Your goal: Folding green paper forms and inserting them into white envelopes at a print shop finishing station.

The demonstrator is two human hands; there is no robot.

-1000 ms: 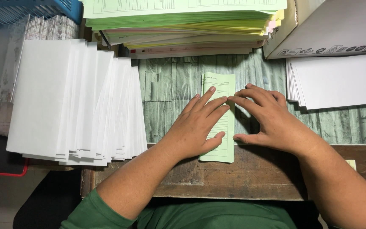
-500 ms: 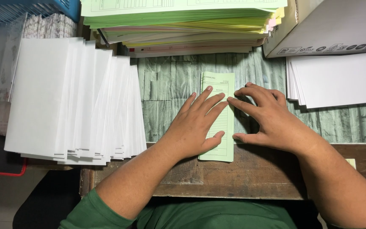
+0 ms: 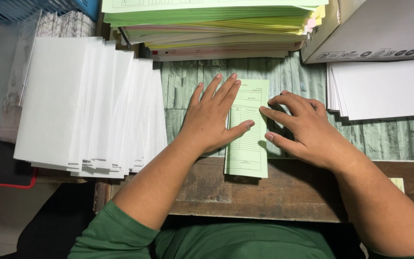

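Bottom of frame: green sleeves, both forearms reaching up over the worn wooden edge of the surface (image 3: 207, 192).

Centre: narrow pale-green printed slip (image 3: 247, 153), folded lengthwise, lying upright in frame, lower end over the wooden strip, upper end on the grey-green stone-pattern covering (image 3: 183, 86).

Left hand (image 3: 214, 117): flat, palm down, fingers spread and straight, pressed on the slip's left edge; thumb stretched right across the slip. Holding nothing, just pressing.

Right hand (image 3: 303, 127): just right of the slip, fingers curled, fingertips touching the slip's right edge near mid-height; thumb tip lower on the same edge. Light pinch/press at the edge, not a closed grip.

Left of frame: fanned stack of white envelopes (image 3: 87, 105), overlapping, just beside the left forearm, not touching it.

Right of frame: pile of white sheets (image 3: 384, 91), well clear of the right hand. Small yellow note (image 3: 397, 183) at lower right on the wood.

Top centre: thick stack of green, yellow and pink forms (image 3: 216, 24). Upper right: grey cardboard box (image 3: 374, 33). Upper left corner: blue basket (image 3: 39, 7).
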